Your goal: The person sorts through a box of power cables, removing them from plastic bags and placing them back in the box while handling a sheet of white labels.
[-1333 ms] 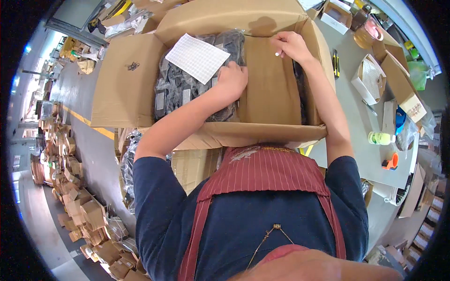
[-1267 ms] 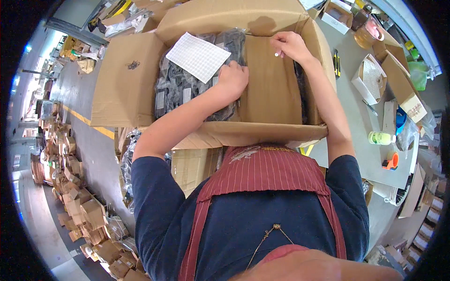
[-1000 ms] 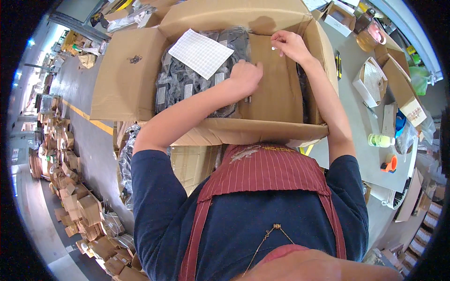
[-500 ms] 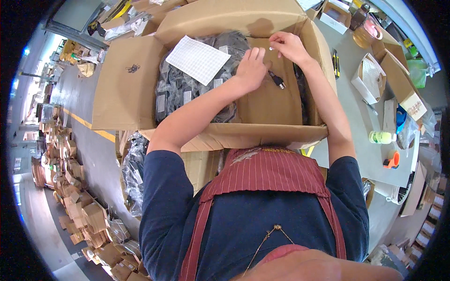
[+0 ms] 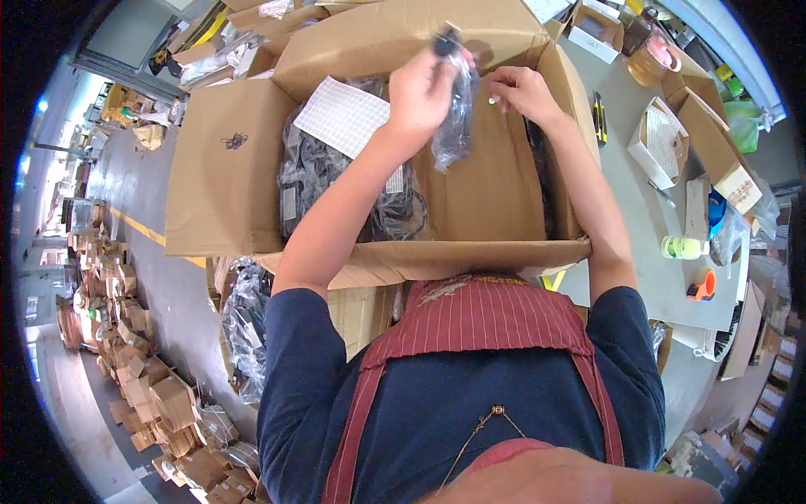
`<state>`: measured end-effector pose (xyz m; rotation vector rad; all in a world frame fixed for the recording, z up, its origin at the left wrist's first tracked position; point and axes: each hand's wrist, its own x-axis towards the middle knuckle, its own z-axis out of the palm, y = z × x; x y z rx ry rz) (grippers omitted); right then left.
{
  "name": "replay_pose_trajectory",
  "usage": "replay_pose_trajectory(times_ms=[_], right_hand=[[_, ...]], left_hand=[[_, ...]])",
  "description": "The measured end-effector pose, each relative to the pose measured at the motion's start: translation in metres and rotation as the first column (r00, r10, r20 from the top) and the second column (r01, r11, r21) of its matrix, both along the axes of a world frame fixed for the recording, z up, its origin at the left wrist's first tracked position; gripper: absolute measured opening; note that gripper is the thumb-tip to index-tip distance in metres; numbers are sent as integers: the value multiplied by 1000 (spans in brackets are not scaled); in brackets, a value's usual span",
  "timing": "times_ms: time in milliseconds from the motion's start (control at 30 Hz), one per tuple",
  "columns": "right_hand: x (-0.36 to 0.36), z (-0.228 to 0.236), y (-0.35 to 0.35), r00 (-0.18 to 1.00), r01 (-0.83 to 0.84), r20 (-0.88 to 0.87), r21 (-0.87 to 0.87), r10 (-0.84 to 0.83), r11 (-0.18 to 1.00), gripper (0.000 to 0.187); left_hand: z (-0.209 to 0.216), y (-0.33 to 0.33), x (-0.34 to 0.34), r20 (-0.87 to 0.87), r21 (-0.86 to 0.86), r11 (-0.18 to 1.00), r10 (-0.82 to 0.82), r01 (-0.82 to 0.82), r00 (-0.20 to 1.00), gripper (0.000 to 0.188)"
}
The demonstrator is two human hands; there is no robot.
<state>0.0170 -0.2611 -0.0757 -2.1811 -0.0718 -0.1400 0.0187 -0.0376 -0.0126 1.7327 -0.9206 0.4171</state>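
An open cardboard box [image 5: 201, 160] stands before me. Over it, my left hand [image 5: 418, 94] is closed round a black power cord in a clear plastic bag [image 5: 456, 126], its dark end showing above the fingers, slightly blurred. Inside the box on the right, my right hand [image 5: 525, 91] pinches a tiny white sticker [image 5: 493, 100] at its fingertips. Several bagged black cords [image 5: 315, 181] fill the box's left part, some with white labels. A white sheet of small stickers [image 5: 342, 116] lies on them, partly behind my left forearm. Brown cardboard lines the box's right part.
Right of the box, a grey table [image 5: 625, 197] carries a yellow-black cutter [image 5: 599, 120], a small white box [image 5: 659, 143], a bottle [image 5: 684, 247] and an orange tape dispenser [image 5: 701, 284]. A bag of dark items [image 5: 245, 328] sits below left. Cartons [image 5: 172, 399] pile up on the floor.
My left hand has lifted a bagged power cord and moved up and left with it. The plug that lay on the cardboard no longer shows there. My right hand keeps its pinch.
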Motion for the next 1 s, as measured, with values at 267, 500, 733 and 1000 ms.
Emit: replay_pose_trajectory(times_ms=[267, 500, 733, 1000], right_hand=[[0, -3, 2, 997, -18, 70, -84, 24, 996, 19], [-3, 2, 3, 999, -35, -7, -30, 35, 999, 20], [0, -7, 6, 992, -118, 35, 20, 118, 993, 18], [-6, 9, 16, 997, -31, 70, 190, 18, 981, 25]], left_hand=[[8, 8, -13, -739, -491, 869, -449, 54, 503, 22], [13, 10, -17, -769, -495, 840, -542, 221, 337, 24], [27, 8, -28, -809, -481, 828, -546, 287, 220, 28], [24, 0, -39, -723, -493, 837, -547, 240, 422, 38]])
